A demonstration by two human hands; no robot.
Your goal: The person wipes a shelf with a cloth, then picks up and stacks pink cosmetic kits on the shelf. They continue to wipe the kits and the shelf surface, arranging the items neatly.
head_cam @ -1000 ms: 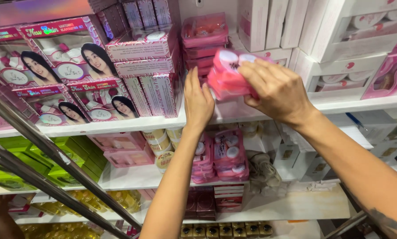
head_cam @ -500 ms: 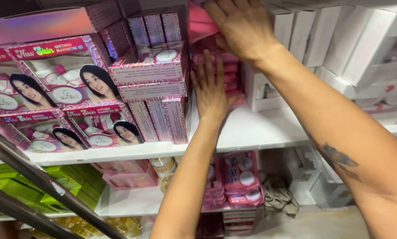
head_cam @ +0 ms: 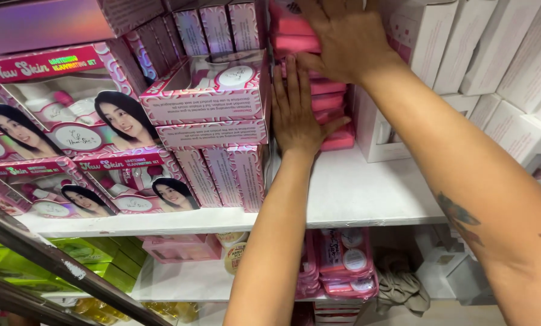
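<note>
1. Spanning the frame, white shelf (head_cam: 367, 193) carries all the stock
2. Left of the pink stack (head_cam: 325, 105): large pink window boxes (head_cam: 213, 99) with portrait labels; right: plain white cartons (head_cam: 464, 54)
3. Pink stack sits mid-shelf; packs look light, stiff, slippery; grip by side edges
4. Left hand (head_cam: 297, 115) flat against it, fingers together; right hand (head_cam: 343, 36) spread on top
</note>
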